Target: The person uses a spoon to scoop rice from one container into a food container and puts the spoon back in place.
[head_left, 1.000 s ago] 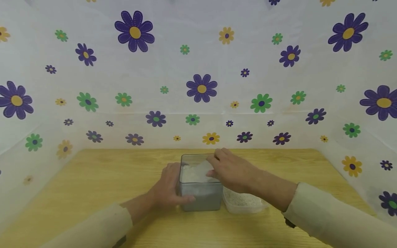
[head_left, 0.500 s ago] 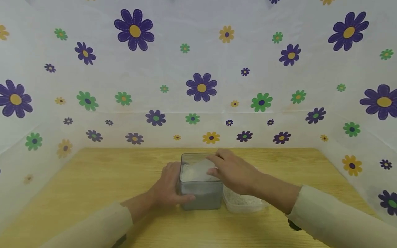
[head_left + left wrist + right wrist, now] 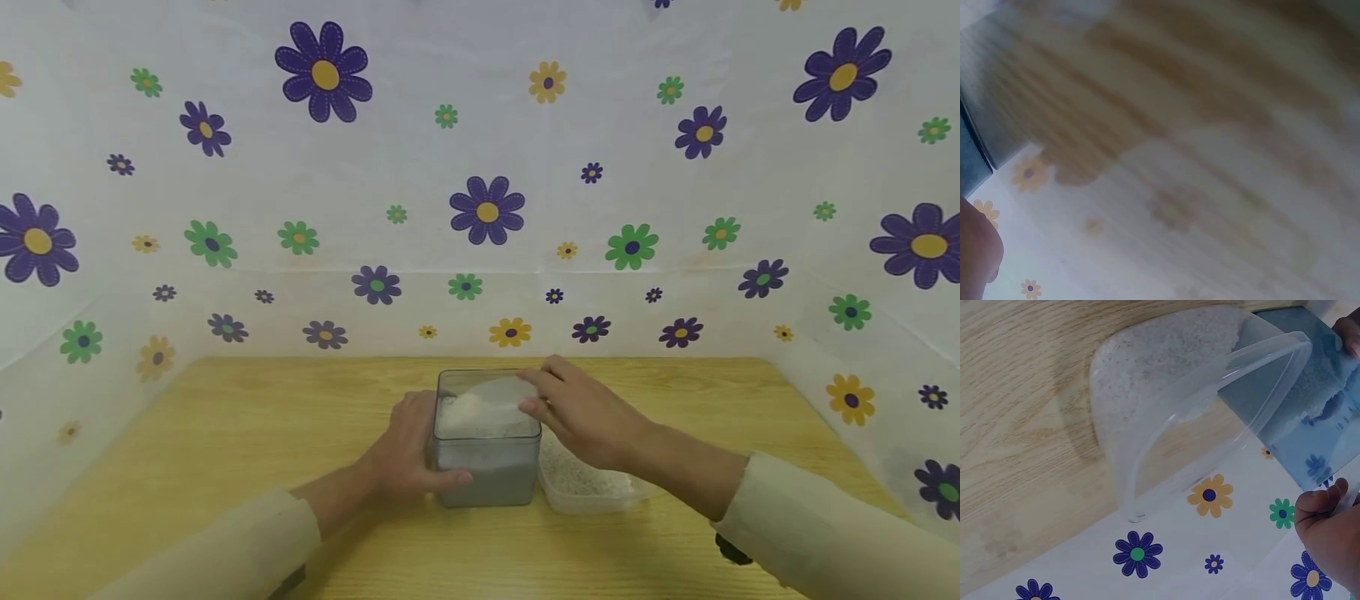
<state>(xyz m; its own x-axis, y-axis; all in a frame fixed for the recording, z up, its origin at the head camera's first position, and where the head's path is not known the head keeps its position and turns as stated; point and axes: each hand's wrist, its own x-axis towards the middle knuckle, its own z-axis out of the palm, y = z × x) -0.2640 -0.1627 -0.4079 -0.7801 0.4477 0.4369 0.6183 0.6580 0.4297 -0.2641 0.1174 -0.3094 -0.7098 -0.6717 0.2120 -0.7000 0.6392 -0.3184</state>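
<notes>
In the head view a square, clear blue-grey container (image 3: 487, 479) stands mid-table, partly filled with pale grains. My left hand (image 3: 408, 454) grips its left side, thumb across the front wall. Only a fingertip (image 3: 979, 253) and the container's edge (image 3: 972, 153) show in the left wrist view. Between thumb and fingers, my right hand (image 3: 585, 417) pinches a thin translucent white plastic piece (image 3: 502, 396) with a rounded edge. It slants inside the container's opening, above the grains. A low clear tub (image 3: 592, 503) of white, rice-like grains sits to the container's right, partly under my right hand.
Wood-grain table (image 3: 247, 442) extends around both containers. Behind and at the sides rises a white sheet (image 3: 412, 167) printed with purple, green and yellow flowers. The tub's raised clear rim (image 3: 1304, 347) overlaps the container in the right wrist view.
My right hand has shifted slightly right, and the plastic piece has moved with it, showing more of its surface over the container. My left hand and both containers stay in place.
</notes>
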